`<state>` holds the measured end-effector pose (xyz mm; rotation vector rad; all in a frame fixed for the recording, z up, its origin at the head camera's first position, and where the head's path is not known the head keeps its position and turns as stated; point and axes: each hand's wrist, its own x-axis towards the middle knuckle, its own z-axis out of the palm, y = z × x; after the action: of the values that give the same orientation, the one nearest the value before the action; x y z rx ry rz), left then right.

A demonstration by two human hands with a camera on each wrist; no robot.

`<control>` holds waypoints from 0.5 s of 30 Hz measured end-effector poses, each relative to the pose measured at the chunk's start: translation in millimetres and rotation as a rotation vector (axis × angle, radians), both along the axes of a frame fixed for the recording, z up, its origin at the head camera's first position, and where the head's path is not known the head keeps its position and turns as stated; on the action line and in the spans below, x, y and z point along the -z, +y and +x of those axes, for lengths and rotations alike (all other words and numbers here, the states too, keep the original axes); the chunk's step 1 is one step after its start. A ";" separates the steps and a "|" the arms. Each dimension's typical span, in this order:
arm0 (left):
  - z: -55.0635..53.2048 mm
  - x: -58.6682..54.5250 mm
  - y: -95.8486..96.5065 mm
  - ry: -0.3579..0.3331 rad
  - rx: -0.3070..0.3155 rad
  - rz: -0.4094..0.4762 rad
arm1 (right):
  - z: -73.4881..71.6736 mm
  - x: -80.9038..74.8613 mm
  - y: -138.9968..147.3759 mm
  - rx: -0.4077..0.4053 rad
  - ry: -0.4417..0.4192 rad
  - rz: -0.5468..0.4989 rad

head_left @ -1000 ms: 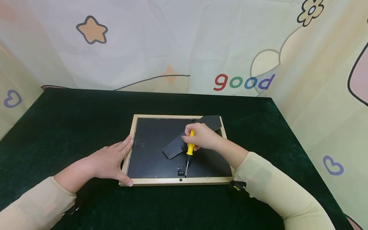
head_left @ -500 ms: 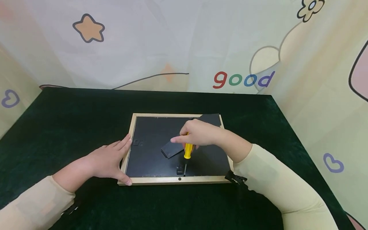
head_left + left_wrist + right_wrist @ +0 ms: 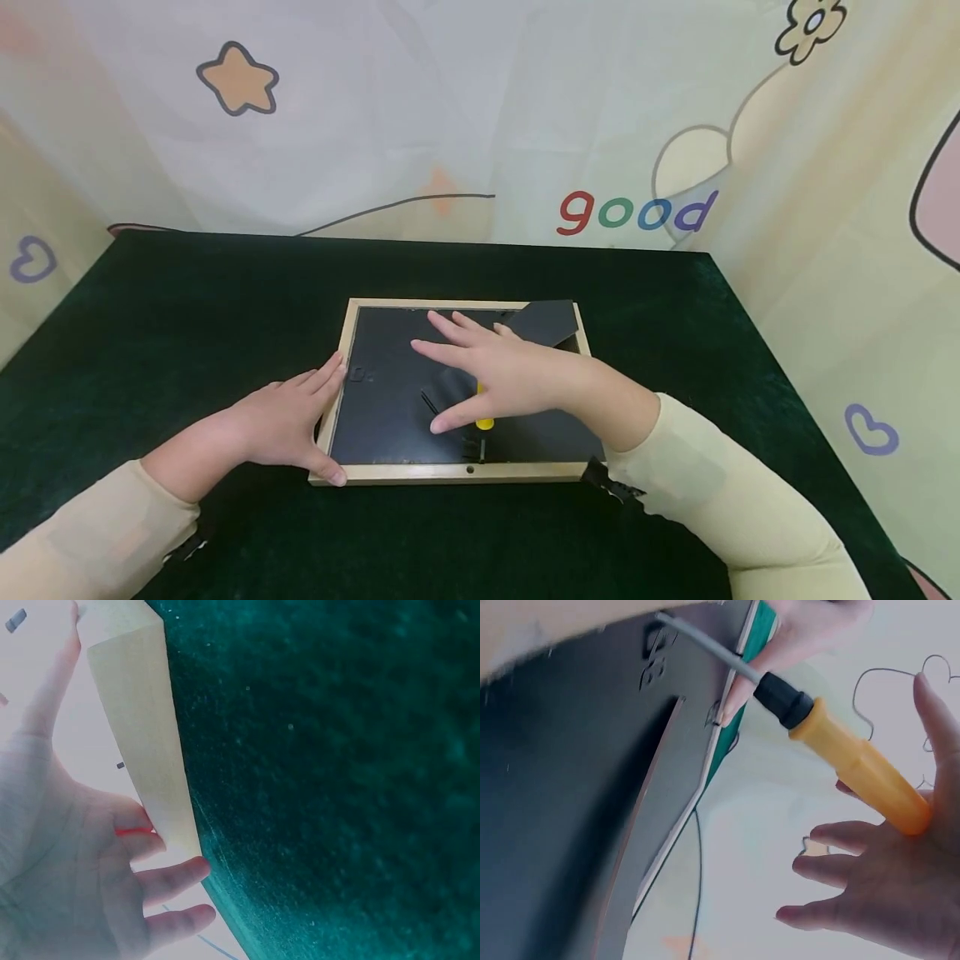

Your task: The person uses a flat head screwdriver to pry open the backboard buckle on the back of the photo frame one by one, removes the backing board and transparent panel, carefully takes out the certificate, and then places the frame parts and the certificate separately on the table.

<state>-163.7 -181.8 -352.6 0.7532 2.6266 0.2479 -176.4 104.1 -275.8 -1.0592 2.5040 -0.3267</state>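
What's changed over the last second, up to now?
The right hand has uncurled from the yellow screwdriver: its fingers are spread, the handle's end apparently against the palm. The handle has tipped toward the near edge of the wooden frame. Unchanged: the left hand on the frame's left end, the screwdriver's tip by that near edge.

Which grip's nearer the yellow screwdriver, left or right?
Right. The right-hand grip, fingers spread, is at the handle end of the screwdriver, perhaps touching; the left-hand grip is at the left side of the wooden frame, away from it.
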 end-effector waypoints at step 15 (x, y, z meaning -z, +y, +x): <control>-0.2 -0.2 0.5 -0.020 -0.009 0.008 | 34.2 -1.3 -0.7 -0.080 0.127 -0.027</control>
<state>-163.8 -181.3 -352.4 0.7377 2.6123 0.2675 -142.1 103.3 -274.4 -1.2231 2.5659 -0.2779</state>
